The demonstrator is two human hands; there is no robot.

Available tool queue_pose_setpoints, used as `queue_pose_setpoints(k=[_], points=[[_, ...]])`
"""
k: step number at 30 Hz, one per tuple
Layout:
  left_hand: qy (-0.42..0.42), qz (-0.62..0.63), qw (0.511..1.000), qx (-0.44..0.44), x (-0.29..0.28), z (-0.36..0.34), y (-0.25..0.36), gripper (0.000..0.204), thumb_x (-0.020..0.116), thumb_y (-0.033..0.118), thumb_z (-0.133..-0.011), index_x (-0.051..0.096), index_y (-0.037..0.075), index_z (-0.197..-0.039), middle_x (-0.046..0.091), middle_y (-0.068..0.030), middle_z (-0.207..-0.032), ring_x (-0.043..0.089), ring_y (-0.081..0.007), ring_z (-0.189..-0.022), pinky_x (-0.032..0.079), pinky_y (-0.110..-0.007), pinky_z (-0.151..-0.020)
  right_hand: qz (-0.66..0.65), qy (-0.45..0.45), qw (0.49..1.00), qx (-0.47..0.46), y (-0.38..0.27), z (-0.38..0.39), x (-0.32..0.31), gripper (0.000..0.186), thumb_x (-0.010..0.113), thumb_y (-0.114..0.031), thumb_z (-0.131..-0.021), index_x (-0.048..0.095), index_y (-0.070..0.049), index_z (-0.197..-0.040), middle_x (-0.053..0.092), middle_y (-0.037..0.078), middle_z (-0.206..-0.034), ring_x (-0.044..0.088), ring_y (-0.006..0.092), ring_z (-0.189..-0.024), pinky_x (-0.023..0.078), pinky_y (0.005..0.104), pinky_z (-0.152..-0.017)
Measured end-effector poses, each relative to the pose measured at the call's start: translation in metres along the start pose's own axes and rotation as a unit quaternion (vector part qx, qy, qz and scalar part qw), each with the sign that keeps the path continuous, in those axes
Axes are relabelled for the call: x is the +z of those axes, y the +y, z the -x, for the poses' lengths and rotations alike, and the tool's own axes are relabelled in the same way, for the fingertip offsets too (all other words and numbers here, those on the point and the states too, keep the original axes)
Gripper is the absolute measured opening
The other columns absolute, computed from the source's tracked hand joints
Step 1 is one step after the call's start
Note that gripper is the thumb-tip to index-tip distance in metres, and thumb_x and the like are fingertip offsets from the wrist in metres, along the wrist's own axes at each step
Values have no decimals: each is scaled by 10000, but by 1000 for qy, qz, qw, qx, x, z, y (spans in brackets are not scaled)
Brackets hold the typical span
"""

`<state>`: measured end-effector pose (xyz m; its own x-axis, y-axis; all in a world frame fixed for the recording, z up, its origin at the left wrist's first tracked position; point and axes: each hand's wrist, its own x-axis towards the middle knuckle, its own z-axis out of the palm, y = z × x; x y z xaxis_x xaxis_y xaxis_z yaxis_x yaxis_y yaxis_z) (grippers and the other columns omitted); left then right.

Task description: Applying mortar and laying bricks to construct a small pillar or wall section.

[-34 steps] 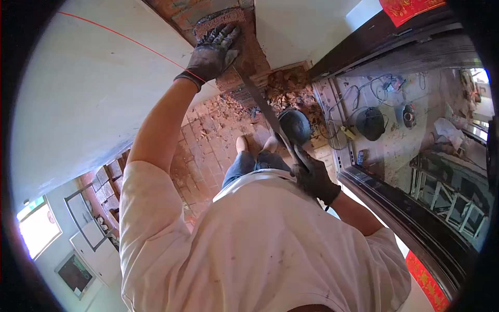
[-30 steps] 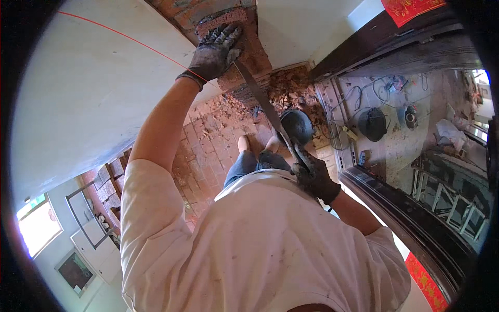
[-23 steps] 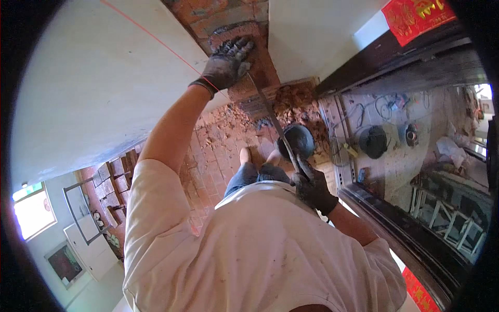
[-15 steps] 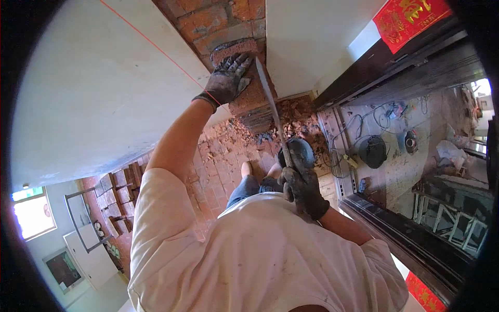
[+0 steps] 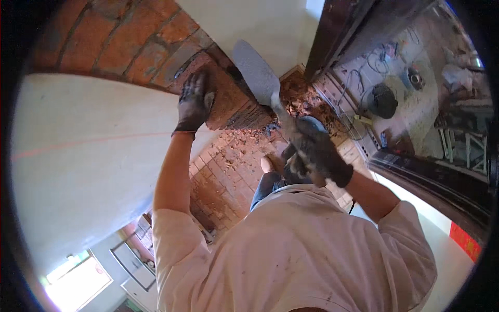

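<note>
My left hand (image 5: 195,106), in a dark, dusty glove, lies flat with its fingers stretched out on the edge of a reddish brick (image 5: 228,99). That brick tops a short stack of brickwork beside the white wall (image 5: 93,130). In my right hand (image 5: 319,151), also gloved, the handle of a trowel is gripped. The trowel's broad grey blade (image 5: 254,73) points up and left, its flat face showing, just right of the brick. Behind my right hand a dark round bowl (image 5: 311,124) is mostly hidden.
Bare brickwork (image 5: 135,41) fills the upper left. Broken brick rubble (image 5: 304,99) litters the floor below the stack, near my feet. Through a dark door frame (image 5: 338,36) on the right stand a black bucket (image 5: 382,100) and loose cables (image 5: 358,80).
The trowel has turned from edge-on to showing its broad face, and my right hand has moved up and right. My left hand stays on the brick. The whole view has swung round.
</note>
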<state>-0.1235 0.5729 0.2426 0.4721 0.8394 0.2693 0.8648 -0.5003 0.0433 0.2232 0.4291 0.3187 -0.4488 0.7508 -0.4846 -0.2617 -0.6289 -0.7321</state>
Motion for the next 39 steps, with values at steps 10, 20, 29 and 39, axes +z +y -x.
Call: queue_pose_setpoints(k=[10,20,29,39], points=[[7,322,780,-537,75,364,45,533,472,314,-934,405,-53,-1315,415,-267,-1348,418,-401,-1238,330,-403,-1046,-176,-89,972,127,-38,-20,-38,233,551,-267,-899,509,-57,-992,630,124,-780,579,141,-526,436,243,-394],[13,327,498,-803,21,492,214,180,553,171,-853,541,87,-695,513,-5,-618,466,-144,-564,381,-300,-529,-346,-210,891,203,-50,-164,-43,184,528,-224,-890,558,-49,-938,605,41,-703,554,130,-477,488,249,-463],[-34,303,515,-801,42,519,249,292,535,261,-854,586,24,-691,488,-25,-589,437,-126,-555,372,-329,-519,-435,-372,802,174,-28,-134,-23,307,465,-237,-944,507,-56,-1189,485,11,-594,501,131,-449,475,284,-445],[-85,219,697,-677,64,493,182,352,478,336,-871,626,26,-798,625,-223,-786,596,-400,-772,451,-478,-675,98,-26,976,-191,7,-39,50,410,483,-107,-930,402,-28,-1325,575,58,-734,490,76,-469,396,207,-391]])
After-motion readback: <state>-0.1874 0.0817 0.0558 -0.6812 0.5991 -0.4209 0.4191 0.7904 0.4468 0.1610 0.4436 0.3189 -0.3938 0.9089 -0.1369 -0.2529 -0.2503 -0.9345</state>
